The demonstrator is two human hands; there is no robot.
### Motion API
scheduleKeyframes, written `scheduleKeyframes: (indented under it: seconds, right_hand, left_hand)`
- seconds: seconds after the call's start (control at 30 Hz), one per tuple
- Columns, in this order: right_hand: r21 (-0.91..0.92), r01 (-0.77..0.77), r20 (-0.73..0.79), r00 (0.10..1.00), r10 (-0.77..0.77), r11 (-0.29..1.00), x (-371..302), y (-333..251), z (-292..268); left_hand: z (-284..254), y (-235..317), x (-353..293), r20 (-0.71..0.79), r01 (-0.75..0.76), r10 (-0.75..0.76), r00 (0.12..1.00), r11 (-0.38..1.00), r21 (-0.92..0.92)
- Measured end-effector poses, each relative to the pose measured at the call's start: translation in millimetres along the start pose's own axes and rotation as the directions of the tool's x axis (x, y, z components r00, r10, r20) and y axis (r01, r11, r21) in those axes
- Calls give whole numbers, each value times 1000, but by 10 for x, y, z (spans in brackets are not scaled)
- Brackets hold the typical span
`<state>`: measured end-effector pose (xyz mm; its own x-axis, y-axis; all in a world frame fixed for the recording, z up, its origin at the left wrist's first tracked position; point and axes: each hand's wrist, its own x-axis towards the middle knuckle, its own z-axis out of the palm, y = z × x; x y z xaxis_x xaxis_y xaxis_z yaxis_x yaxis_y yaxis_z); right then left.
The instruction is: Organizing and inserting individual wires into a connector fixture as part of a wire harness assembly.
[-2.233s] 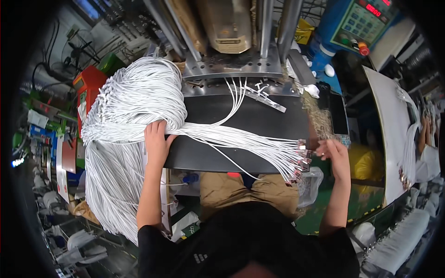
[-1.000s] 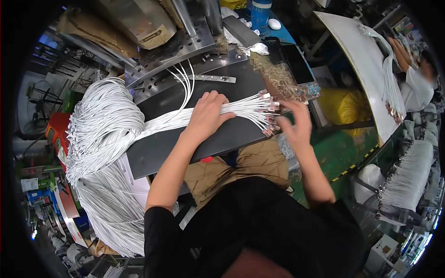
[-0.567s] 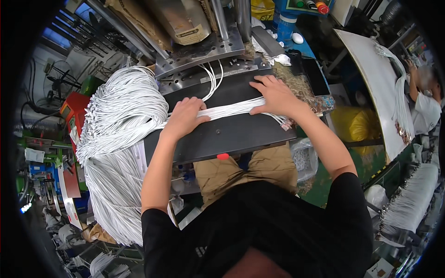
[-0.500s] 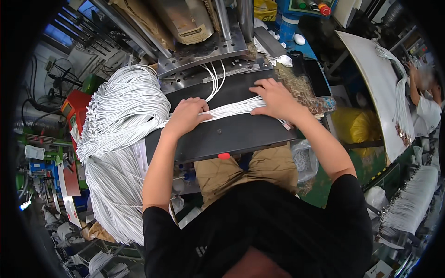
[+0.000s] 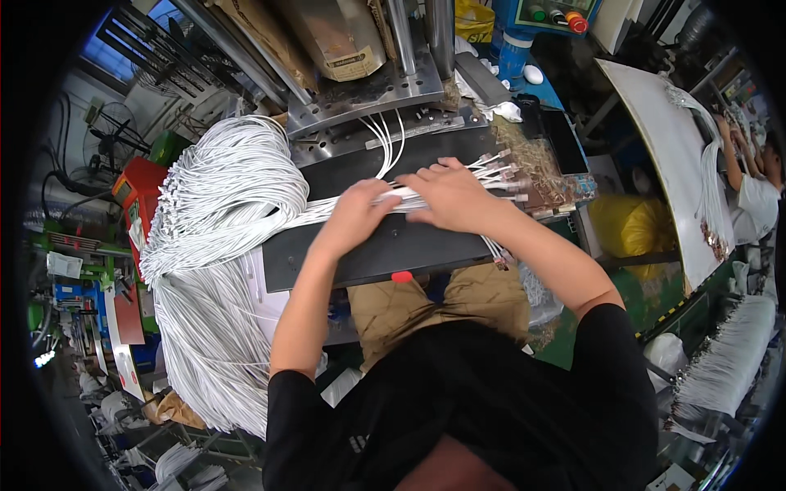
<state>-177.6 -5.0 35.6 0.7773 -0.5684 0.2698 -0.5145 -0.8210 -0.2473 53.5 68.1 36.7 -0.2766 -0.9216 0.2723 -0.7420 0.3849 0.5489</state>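
A bundle of white cables (image 5: 319,212) runs from left to right across the black work plate (image 5: 352,252). My left hand (image 5: 358,214) is closed over the bundle near the middle of the plate. Just to its right, my right hand (image 5: 453,196) also grips the cables, its fingers over the top and its thumb on the near side. Past the right hand the cables fan out, and small connectors (image 5: 501,170) show at their ends. A few connector ends (image 5: 499,262) hang over the plate's near edge. Several loose white cables (image 5: 391,147) curve down from the press onto the plate behind my hands.
A large pile of coiled white cables (image 5: 237,176) lies at the left, more strands hanging below it. Behind the plate stands a metal press (image 5: 360,106) with thick posts. Scraps (image 5: 528,155) cover the right end. Another person (image 5: 749,176) is at a white table at far right.
My right hand has moved left along the bundle, and my left hand slightly right, so they are close together. The connector ends now show spread out beyond my right hand.
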Motion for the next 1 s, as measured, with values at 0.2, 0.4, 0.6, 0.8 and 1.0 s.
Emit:
scheduleKeyframes:
  seconds: [0.2, 0.4, 0.6, 0.8, 1.0]
  right_hand:
    - [-102, -165, -42, 986, 161, 981, 38, 219, -282]
    - [-104, -55, -134, 990, 40, 993, -145, 486, 48]
    - [-439, -244, -199, 965, 171, 864, -221, 381, -117]
    - [-74, -98, -244, 967, 77, 992, -197, 428, -248]
    - [-49, 219, -51, 974, -221, 975, -342, 162, -110]
  left_hand:
    - [-236, -240, -111, 20, 342, -345, 938, 918, -200]
    - [-148, -316, -55, -161, 405, -436, 885, 894, -194]
    - [73, -72, 92, -335, 121, -67, 940, 982, 143]
    - [-371, 435, 205, 78, 293, -293, 953, 956, 12]
    - [321, 637, -96, 651, 673, -191, 735, 327, -663]
